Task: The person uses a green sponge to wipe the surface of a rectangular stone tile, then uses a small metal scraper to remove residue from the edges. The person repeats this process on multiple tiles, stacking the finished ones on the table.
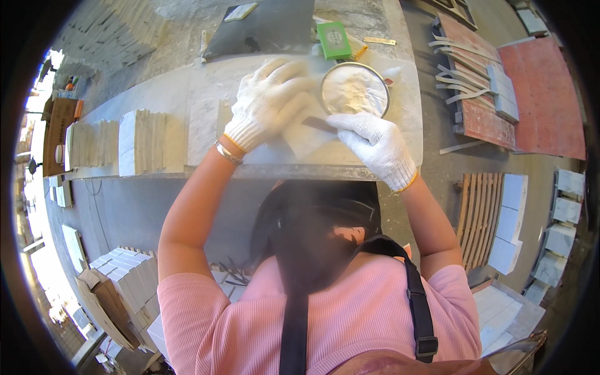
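Observation:
My right hand [378, 145], in a white knitted glove, pinches a thin, dark flat scraper [319, 124] that points left. Under the blade lies a pale tile [307, 141], set at an angle near the front edge of the worktable. My left hand [267, 103], gloved the same way, hovers over or touches the tile's left side; motion smears its fingers, so their grip is unclear. Just beyond my right hand stands a round bowl [386, 84] with a dark rim, filled with a white paste or powder [353, 89].
Stacked marble-look tiles [142, 142] stand on edge at the table's left. Behind the bowl are a green box [334, 40] and a small ruler-like strip [379, 41]. A dark sheet [265, 28] lies farther back. Wooden pallets [480, 209] and boxes flank the table.

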### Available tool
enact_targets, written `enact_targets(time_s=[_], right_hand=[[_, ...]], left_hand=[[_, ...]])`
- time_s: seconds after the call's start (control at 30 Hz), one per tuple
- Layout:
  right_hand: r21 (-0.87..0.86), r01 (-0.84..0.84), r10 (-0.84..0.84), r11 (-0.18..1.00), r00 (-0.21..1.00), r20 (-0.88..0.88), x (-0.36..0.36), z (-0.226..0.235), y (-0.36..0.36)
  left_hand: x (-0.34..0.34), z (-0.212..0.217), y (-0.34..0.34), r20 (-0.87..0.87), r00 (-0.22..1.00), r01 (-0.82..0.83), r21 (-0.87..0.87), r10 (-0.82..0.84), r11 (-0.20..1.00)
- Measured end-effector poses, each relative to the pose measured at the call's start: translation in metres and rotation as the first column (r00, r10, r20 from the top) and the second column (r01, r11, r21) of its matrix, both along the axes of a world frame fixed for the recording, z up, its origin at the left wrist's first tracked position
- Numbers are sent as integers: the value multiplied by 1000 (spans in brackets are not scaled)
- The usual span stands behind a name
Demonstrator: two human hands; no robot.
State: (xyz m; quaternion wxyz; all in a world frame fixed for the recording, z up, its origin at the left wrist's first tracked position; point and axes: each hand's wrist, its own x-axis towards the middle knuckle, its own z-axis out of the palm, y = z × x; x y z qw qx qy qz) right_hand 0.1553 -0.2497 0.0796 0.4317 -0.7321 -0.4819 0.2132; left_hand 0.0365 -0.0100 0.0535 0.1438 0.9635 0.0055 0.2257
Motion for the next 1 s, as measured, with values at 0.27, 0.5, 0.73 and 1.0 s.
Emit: enact_targets(time_s=[0.27, 0.5, 0.73, 1.0], right_hand=[[57, 86, -87, 995, 996, 9, -9, 1, 1], [59, 68, -73, 996, 995, 73, -16, 2, 3], [-19, -99, 100, 995, 993, 64, -53, -7, -15], [86, 325, -313, 942, 941, -131, -57, -7, -50]], left_hand=[[0, 1, 0, 3, 1000, 2, -3, -2, 1000], [0, -1, 0, -6, 1000, 15, -20, -16, 1000], [-1, 1, -1, -15, 1000, 3, -9, -3, 1000], [-2, 3, -5, 1, 996, -87, 37, 87, 995]])
